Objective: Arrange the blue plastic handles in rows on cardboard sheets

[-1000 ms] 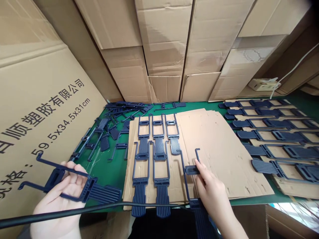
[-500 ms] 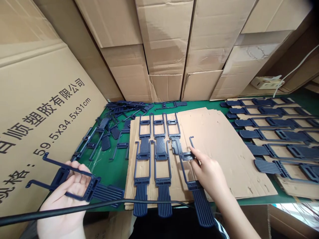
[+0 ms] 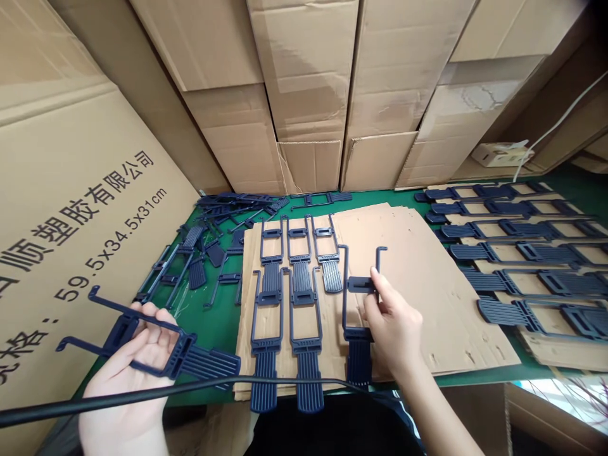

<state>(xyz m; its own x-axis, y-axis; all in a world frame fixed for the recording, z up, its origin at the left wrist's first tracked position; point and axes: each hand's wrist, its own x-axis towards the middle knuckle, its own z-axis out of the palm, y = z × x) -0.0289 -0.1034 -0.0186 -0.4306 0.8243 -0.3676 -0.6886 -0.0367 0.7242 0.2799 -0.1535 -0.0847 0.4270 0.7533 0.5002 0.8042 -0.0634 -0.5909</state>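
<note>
My left hand (image 3: 126, 392), palm up at the lower left, is closed around a dark blue plastic bracket (image 3: 213, 365) with two hooked arms and a ribbed tongue pointing right. Over the cardboard sheet (image 3: 427, 310), my right hand (image 3: 396, 326) pinches a similar bracket (image 3: 360, 362) by its right side arm. Its hooked ends point away from me and its tongue towards me. Left of it, several like brackets (image 3: 310, 373) lie in two rows on the sheet, the near tongues sticking out past its front edge.
Loose brackets (image 3: 216, 253) are heaped on the green table (image 3: 190, 316) at the left. More brackets (image 3: 503, 310) lie across cardboard at the right. A black rod (image 3: 190, 386) crosses the foreground. Cardboard boxes (image 3: 304, 82) wall off the back, and a printed carton (image 3: 95, 190) stands left.
My right hand has shifted its bracket away from the laid rows and turned it straighter, with its tongue drawn back from me. My left hand keeps its bracket almost still.
</note>
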